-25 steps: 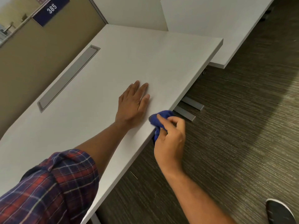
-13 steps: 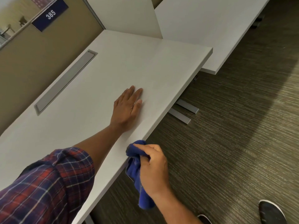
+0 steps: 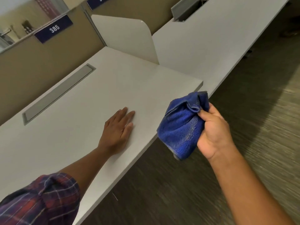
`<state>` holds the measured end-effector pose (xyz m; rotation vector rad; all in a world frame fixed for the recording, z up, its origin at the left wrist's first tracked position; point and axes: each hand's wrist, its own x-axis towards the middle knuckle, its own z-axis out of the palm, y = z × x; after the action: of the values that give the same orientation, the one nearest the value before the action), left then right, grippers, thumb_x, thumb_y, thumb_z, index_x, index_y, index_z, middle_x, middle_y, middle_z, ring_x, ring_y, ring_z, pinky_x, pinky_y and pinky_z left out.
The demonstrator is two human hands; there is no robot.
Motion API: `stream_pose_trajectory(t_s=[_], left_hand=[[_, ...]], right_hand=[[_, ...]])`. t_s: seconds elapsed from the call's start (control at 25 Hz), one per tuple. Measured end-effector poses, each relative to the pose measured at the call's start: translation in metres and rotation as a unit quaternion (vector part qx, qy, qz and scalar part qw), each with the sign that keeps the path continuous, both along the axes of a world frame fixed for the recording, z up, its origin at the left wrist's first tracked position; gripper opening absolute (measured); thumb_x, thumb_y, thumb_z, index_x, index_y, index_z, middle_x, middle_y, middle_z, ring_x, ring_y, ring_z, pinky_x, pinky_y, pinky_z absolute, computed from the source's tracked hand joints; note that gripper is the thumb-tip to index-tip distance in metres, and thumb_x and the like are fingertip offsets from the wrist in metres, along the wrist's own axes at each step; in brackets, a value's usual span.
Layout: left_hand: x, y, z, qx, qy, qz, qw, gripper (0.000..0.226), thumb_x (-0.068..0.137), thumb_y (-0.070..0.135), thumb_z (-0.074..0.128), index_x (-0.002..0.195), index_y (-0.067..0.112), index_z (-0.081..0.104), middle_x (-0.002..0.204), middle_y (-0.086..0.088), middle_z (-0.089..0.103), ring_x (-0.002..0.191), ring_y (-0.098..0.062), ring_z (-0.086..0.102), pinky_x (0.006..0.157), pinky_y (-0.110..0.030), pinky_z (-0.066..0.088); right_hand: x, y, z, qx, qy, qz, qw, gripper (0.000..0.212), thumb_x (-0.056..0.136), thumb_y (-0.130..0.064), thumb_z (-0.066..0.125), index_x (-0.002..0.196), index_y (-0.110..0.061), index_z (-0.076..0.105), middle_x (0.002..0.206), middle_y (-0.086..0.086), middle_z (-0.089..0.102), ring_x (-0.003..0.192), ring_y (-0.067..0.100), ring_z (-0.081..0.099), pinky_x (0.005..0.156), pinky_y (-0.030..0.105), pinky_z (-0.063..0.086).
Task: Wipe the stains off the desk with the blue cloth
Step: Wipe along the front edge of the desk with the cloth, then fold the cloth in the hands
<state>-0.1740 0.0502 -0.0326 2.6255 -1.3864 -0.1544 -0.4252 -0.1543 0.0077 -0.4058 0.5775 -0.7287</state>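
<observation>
Nearest the camera, a plaid sleeve [image 3: 39, 202] in red and dark blue covers the left upper arm, and the bare forearm runs forward from it over the pale grey surface [image 3: 84, 114]. The left hand [image 3: 117, 133] lies palm down and flat on the surface, fingers stretched out and close together, just inside the front edge. To its right, past that edge and above the floor [image 3: 178, 192], the right hand [image 3: 214, 132] is raised with its fingers curled shut around the blue cloth [image 3: 180, 125]. The cloth is bunched in the grip, held in the air and clear of the surface; most of it hangs to the left of the right hand, with a folded end sticking up above the knuckles and a pale, dusty sheen on the side facing the camera. The floor is dark, streaked carpet and looks blurred. Beyond the left hand, a long grey recessed panel [image 3: 58, 93] is set into the surface near the tan partition wall [image 3: 32, 65]. Farther on, a white divider panel [image 3: 126, 38] with a rounded corner stands upright at the far end of the surface, and another pale desk [image 3: 211, 38] stretches away behind it. On the partition, a dark blue sign [image 3: 54, 29] reads 385.
</observation>
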Motion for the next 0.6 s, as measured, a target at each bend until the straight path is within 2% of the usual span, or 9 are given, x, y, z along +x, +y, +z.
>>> stream_pose_trajectory(t_s=[0.12, 0.24, 0.6], left_hand=[[0.0, 0.0, 0.002, -0.004, 0.001, 0.001, 1.0, 0.058, 0.109, 0.061, 0.012, 0.165, 0.052, 0.011, 0.178, 0.018, 0.007, 0.164, -0.006, 0.001, 0.132, -0.039, 0.006], [0.0, 0.001, 0.002, 0.0, 0.01, 0.002, 1.0, 0.055, 0.11, 0.059, 0.013, 0.164, 0.055, 0.007, 0.177, 0.022, 0.001, 0.163, -0.002, -0.005, 0.132, -0.037, 0.002], [-0.002, -0.004, 0.007, 0.017, 0.02, 0.017, 1.0, 0.058, 0.106, 0.066, 0.005, 0.164, 0.056, 0.002, 0.176, 0.023, -0.006, 0.163, -0.003, -0.01, 0.133, -0.04, 0.003]], right_hand=[[0.017, -0.042, 0.029, -0.074, 0.061, 0.011, 0.995, 0.022, 0.099, -0.005, 0.059, 0.111, -0.014, 0.075, 0.103, 0.011, 0.08, 0.093, 0.025, 0.077, 0.073, 0.037, 0.062], [0.041, -0.072, 0.05, -0.123, 0.105, 0.037, 0.986, 0.021, 0.099, -0.006, 0.06, 0.099, -0.018, 0.078, 0.096, 0.008, 0.081, 0.089, 0.024, 0.078, 0.07, 0.037, 0.063], [0.123, -0.1, 0.075, -0.154, 0.134, 0.198, 0.959, 0.019, 0.102, -0.007, 0.058, 0.111, -0.011, 0.073, 0.099, 0.012, 0.078, 0.088, 0.026, 0.074, 0.078, 0.041, 0.064]])
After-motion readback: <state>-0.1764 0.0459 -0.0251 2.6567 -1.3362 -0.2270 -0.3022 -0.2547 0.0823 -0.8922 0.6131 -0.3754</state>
